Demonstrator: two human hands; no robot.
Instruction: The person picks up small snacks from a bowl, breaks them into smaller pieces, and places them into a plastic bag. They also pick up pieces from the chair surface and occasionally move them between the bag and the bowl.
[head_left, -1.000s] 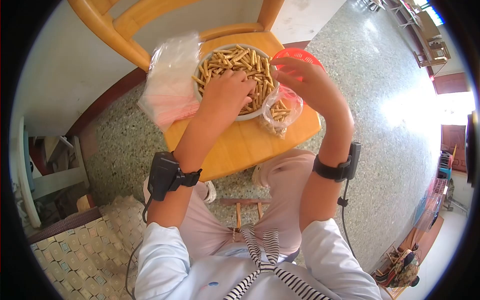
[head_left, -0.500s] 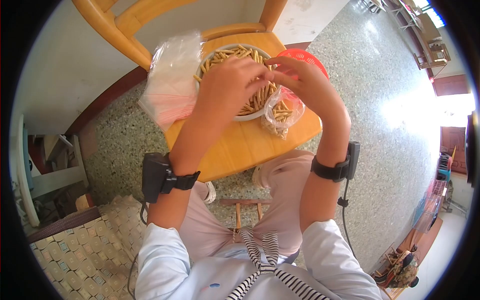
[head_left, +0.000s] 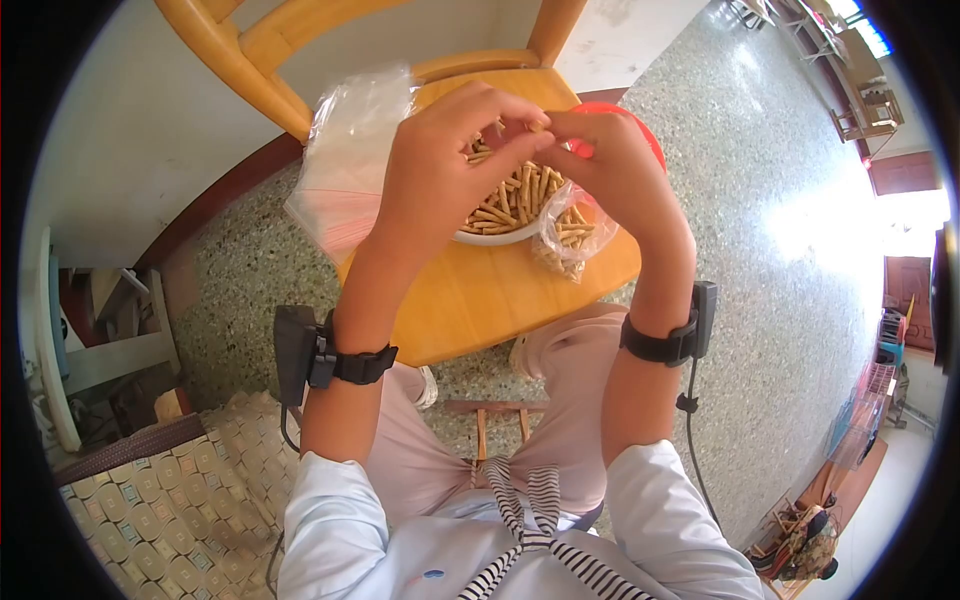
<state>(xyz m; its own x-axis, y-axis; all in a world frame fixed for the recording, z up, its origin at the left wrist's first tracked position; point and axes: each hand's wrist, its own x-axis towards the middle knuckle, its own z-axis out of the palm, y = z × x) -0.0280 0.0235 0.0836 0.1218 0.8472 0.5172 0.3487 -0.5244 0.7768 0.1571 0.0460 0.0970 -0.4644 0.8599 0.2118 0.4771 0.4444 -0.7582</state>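
Observation:
My left hand (head_left: 435,150) and my right hand (head_left: 625,170) meet fingertip to fingertip above a white bowl (head_left: 490,239). Between their pinched fingers shows the tan end of a small stick-shaped piece (head_left: 537,127); most of it is hidden. Below, many short tan sticks (head_left: 510,200) fill the bowl, partly covered by my left hand. A clear plastic bag (head_left: 590,245) with similar sticks inside stands open against the bowl's right front, under my right wrist. Behind my right hand is a red plastic basket (head_left: 645,135).
Everything rests on the seat of a wooden chair (head_left: 470,300). A stack of clear zip bags (head_left: 350,170) lies at the seat's left side, hanging over its edge. A patterned cushion (head_left: 170,500) is at lower left. Speckled floor (head_left: 740,230) stretches to the right.
Both hands have come together at the fingertips, and a tan piece now shows between them. My left hand has risen slightly. The view has shifted a little.

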